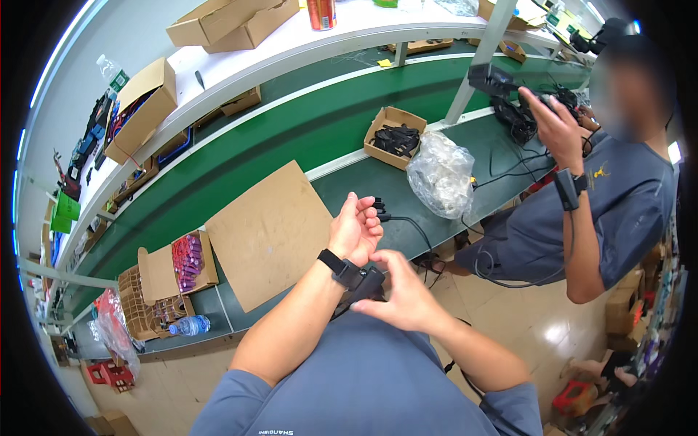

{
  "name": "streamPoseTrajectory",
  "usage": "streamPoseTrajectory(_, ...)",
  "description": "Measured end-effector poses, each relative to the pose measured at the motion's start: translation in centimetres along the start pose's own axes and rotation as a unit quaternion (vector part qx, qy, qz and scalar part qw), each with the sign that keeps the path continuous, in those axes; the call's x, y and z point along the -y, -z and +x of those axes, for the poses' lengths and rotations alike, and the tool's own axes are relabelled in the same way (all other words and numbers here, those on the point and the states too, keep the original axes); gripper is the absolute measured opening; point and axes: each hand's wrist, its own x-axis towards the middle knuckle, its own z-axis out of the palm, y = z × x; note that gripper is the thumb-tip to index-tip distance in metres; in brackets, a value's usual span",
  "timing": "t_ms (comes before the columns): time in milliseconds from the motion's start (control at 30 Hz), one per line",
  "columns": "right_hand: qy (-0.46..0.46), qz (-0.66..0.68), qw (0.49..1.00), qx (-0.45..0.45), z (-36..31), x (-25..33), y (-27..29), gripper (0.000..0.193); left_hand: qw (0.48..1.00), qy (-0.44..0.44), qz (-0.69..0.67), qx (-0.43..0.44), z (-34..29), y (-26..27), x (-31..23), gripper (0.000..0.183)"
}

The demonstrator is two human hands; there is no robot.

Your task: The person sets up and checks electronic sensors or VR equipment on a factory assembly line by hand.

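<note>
My left hand (356,229) is raised palm up over the bench edge. Its fingers are loosely curled, with nothing seen in them. Around the left wrist runs a black strap (333,261) carrying a small black device (366,285). My right hand (403,294) grips that device from the right, thumb on the near side and fingers on the far side. Its fingertips are partly hidden. Beyond the left hand, black cable ends (381,210) lie on the bench, partly covered by the fingers.
A flat cardboard sheet (269,232) lies on the green bench (342,190). Nearby are a box of purple cylindrical items (187,263), a water bottle (190,325), a box of black parts (396,138) and a clear plastic bag (440,174). A co-worker (618,196) at right holds a black device (490,78).
</note>
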Motion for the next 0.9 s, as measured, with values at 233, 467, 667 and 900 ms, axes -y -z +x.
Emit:
streamPoseTrajectory(233, -0.184, 0.327, 0.927, 0.008, 0.3, -4.0, -4.2, 0.053, 0.765, -0.366, 0.529, 0.036, 0.3, -0.3, 0.7, 0.017)
streamPoseTrajectory(467, -0.151, 0.420, 0.894, 0.037, 0.6, -6.1, -4.5, 0.044, 0.977, 0.003, 0.208, 0.054, 0.9, -0.8, -0.1, 0.031)
streamPoseTrajectory(667, -0.213, 0.194, 0.953, 0.097, -2.4, -7.5, 3.5, 0.046, 0.923, -0.106, 0.370, -0.022, 1.5, 3.4, -0.6, 0.022)
streamPoseTrajectory(900, -0.357, -0.112, 0.925, 0.062, -18.9, -20.7, 3.2, 0.053, 0.955, -0.085, 0.268, -0.095, 1.5, 8.2, -2.2, 0.029)
